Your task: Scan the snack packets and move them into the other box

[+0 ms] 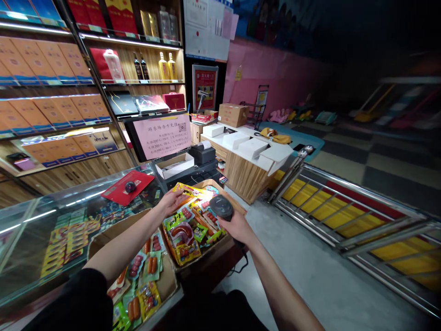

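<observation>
My right hand [237,227] is closed around the handle of a dark handheld barcode scanner [221,207], whose cord hangs down below the wrist. Between the fingers of my left hand [171,202] is the edge of a yellow snack packet [190,190], lifted over a cardboard box [203,250]. The scanner's head faces that packet, and a bright patch lies on the packaging in front of it. Packaged sausages [182,231] and other small colourful packets fill the box. Under my left forearm, a second cardboard box [168,276] holds more sausage packs [151,265].
A glass display counter [27,230] runs along the left, with a red envelope-like sheet [127,187] on top. Behind the boxes stand a monitor bearing a pink paper sign [165,133] and a receipt printer [202,153]. A metal railing [344,211] borders the right side.
</observation>
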Demonstrator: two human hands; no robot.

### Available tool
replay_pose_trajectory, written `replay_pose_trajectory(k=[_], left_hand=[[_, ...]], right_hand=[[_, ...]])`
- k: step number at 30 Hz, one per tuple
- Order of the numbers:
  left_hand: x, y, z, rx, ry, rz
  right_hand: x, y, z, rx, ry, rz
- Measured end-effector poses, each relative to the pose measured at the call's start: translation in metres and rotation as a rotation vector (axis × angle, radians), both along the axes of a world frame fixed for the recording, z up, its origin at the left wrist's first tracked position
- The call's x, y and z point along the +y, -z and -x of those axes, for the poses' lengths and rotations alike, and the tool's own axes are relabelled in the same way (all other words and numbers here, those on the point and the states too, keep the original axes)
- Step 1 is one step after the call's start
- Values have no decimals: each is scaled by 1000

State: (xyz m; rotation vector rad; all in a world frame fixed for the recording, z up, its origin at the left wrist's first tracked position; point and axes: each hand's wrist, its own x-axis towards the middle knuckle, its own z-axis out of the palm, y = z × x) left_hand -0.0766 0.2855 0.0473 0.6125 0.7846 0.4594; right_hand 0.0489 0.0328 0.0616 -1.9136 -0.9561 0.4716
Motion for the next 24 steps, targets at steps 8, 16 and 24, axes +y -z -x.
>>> replay_pose_trajectory(k=[8, 16, 24], left_hand=[[0, -4, 4, 9, 2, 10], [2, -2, 22, -24, -92, -14], [2, 1, 125, 26, -237, -81]], right_hand=[[1, 2, 1, -30, 3, 19], [3, 1, 5, -30, -60, -29], [16, 8, -2, -7, -155, 94]])
